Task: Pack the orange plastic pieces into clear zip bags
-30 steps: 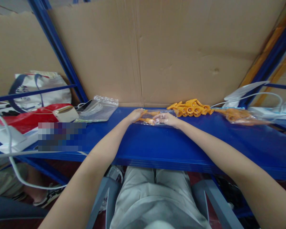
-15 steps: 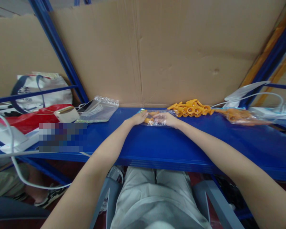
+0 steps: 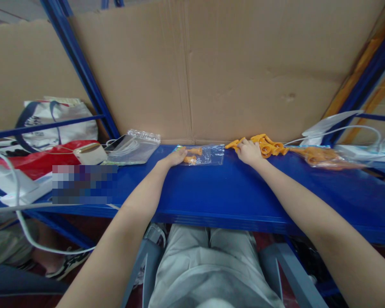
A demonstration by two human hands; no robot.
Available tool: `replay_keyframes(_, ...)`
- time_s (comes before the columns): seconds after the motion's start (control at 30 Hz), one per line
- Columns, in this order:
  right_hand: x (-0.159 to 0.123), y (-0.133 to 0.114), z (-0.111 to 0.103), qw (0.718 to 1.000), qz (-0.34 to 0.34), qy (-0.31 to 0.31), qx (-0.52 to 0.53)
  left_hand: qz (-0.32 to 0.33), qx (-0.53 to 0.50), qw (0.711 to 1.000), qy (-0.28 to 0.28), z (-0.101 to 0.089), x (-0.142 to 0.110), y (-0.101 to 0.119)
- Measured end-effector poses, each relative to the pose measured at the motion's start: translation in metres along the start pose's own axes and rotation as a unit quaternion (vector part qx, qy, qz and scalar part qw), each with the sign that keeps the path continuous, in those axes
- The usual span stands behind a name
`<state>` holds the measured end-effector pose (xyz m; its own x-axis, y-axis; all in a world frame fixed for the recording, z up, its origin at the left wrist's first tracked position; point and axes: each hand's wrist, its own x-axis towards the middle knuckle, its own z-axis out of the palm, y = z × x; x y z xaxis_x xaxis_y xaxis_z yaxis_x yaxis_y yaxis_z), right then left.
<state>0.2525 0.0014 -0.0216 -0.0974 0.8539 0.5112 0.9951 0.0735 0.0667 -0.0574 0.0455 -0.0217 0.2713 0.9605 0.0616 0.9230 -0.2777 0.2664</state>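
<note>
On the blue tabletop, my left hand (image 3: 176, 158) closes on the left end of a clear plastic bag (image 3: 213, 155). Two orange plastic pieces with flared ends (image 3: 192, 151) lie inside that bag, near my fingers. Over to the right, my right hand (image 3: 249, 152) reaches onto a pile of orange trumpet-shaped plastic pieces (image 3: 269, 147). Its fingers curl over the left part of the pile, and the hand hides some of the pieces there.
A larger clear bag of orange pieces (image 3: 324, 156) lies right of the pile. Cardboard (image 3: 227, 72) stands behind the table (image 3: 211, 192). At left are a clear zip pouch (image 3: 141, 149), a red bag (image 3: 48, 158) and white cables. Another person's leg shows lower left.
My right hand has left the clear bag and moved right onto the orange pile. My left hand has shifted slightly left with the bag, which now lies flatter.
</note>
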Motion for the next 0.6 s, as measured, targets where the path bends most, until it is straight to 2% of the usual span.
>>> replay_keyframes(0.1,0.001,-0.001,0.004,1.0,0.009,-0.017,-0.013,0.012,-0.002,1.0,0.003,0.001,0.003,-0.003)
replay_keyframes(0.4,0.0,0.0,0.004,1.0,0.007,0.019,-0.001,0.027,-0.026,0.999,0.009,0.004,0.008,-0.009)
replay_keyframes(0.5,0.003,0.0,0.003,0.998,0.0,0.044,0.051,0.026,-0.032,0.999,0.012,0.005,0.009,-0.01)
replay_keyframes(0.6,0.01,0.0,0.007,0.984,0.001,0.101,0.147,0.031,-0.031,0.999,0.015,0.006,0.012,-0.012)
